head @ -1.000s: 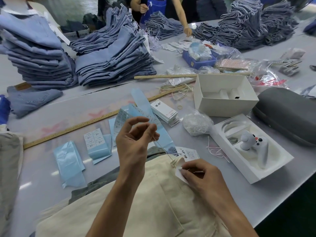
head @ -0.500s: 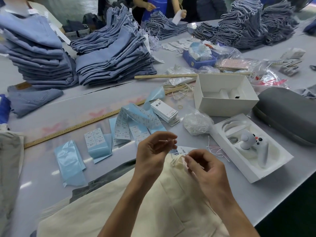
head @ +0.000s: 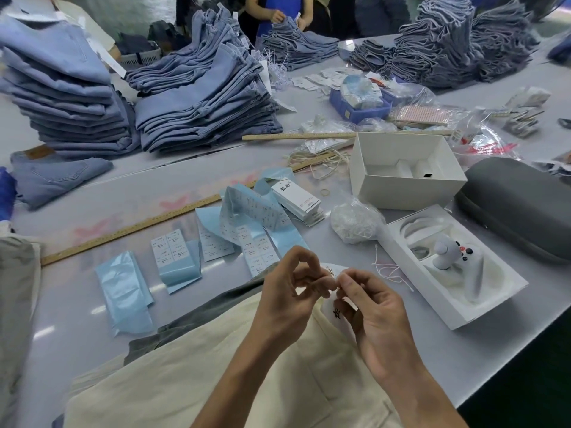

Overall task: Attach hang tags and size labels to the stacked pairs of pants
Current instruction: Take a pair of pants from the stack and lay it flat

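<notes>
Grey worktable (head: 92,319) in a garment workshop, crowded with stock and supplies.

Cream pants (head: 185,381) lie at the near edge on top of a darker grey pair (head: 197,316), directly under both hands. A white hang tag (head: 332,310) with black characters sits at the waistband area, partly covered by the fingers.

Left hand (head: 287,298): fingers curled, tips pinched together on something fine at the tag; the cord itself is too thin to make out. Right hand (head: 370,307): thumb and forefinger pinched tip to tip against the left hand's, with the tag just below them. Both hands are closed in a fine pinch on the tag's fastening.

Judged step: tying or looping the hang tag onto this pair. Size label apparently not yet applied here.

Next move probably calls for pulling the loop snug without tearing the tag hole, then freeing one hand to reach a sticker.

Outward: blue-backed size label sheets (head: 176,257) lie just beyond the pants; a stack of spare hang tags (head: 296,200) behind them; a bag of white cords (head: 355,222) to the right; a wooden ruler (head: 133,227) crosses the table. Folded denim stacks (head: 200,100) stand at the far side, where another person (head: 278,13) works.
</notes>
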### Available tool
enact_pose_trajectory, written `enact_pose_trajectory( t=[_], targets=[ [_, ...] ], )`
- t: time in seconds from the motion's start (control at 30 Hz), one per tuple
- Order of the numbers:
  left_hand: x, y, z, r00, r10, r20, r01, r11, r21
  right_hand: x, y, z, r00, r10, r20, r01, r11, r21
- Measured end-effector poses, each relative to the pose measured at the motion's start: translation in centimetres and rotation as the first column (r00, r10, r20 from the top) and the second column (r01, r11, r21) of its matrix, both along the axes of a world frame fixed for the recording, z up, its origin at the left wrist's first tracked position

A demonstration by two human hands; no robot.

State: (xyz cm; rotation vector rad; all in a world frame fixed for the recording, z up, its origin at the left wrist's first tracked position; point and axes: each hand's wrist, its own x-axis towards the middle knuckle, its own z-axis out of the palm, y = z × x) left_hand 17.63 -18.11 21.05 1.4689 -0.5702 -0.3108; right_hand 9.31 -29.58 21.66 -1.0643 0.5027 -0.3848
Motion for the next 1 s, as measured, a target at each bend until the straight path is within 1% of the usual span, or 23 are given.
enact_pose_trajectory(
  t=[0.23, 0.37, 0.47, 0.53, 0.67, 0.77, 0.87, 0.93, 0.97, 1.0],
  targets=[
    [0.2, 0.0, -0.4, 1.000, 0.007, 0.007, -0.007, 1.000, -0.008, 0.0, 0.5, 0.1, 1.000, -0.004, -0.022, 0.003, 0.999, -0.038],
    [0.1, 0.0, -0.8, 0.997, 0.052, 0.059, -0.052, 0.999, -0.005, -0.2, 0.7, 0.3, 0.999, -0.008, -0.038, 0.004, 0.996, -0.094],
    [0.0, -0.3, -1.2, 0.978, 0.148, 0.145, -0.147, 0.989, -0.013, -0.2, 0.8, 0.2, 1.000, 0.000, -0.023, -0.001, 1.000, -0.030],
    [0.0, -0.4, -1.8, 0.974, 0.171, 0.150, -0.170, 0.985, -0.019, -0.2, 1.0, 0.1, 1.000, 0.015, -0.007, -0.015, 1.000, 0.017],
    [-0.1, -0.3, -2.6, 0.985, 0.112, 0.128, -0.114, 0.993, 0.008, 0.2, 1.0, -0.3, 0.999, 0.001, -0.032, 0.000, 1.000, 0.024],
    [0.3, -0.1, -3.1, 0.991, 0.079, 0.111, -0.083, 0.996, 0.031, 0.7, 1.1, -0.8, 0.999, 0.022, -0.026, -0.021, 0.999, 0.032],
    [1.1, 0.1, -3.4, 0.988, 0.068, 0.136, -0.075, 0.996, 0.053, 1.2, 0.5, -0.8, 0.996, 0.074, -0.042, -0.072, 0.997, 0.029],
    [1.6, 0.1, -3.7, 0.976, 0.060, 0.209, -0.083, 0.991, 0.103, 1.5, -0.6, -0.6, 0.987, 0.123, -0.103, -0.131, 0.988, -0.076],
    [1.8, 0.0, -4.0, 0.968, 0.063, 0.244, -0.097, 0.987, 0.130, 1.8, -1.3, -0.5, 0.979, 0.124, -0.164, -0.154, 0.970, -0.186],
    [2.2, 0.1, -4.4, 0.968, 0.066, 0.242, -0.107, 0.981, 0.160, 2.0, -2.1, -0.5, 0.967, 0.098, -0.236, -0.173, 0.930, -0.324]
  ],
)
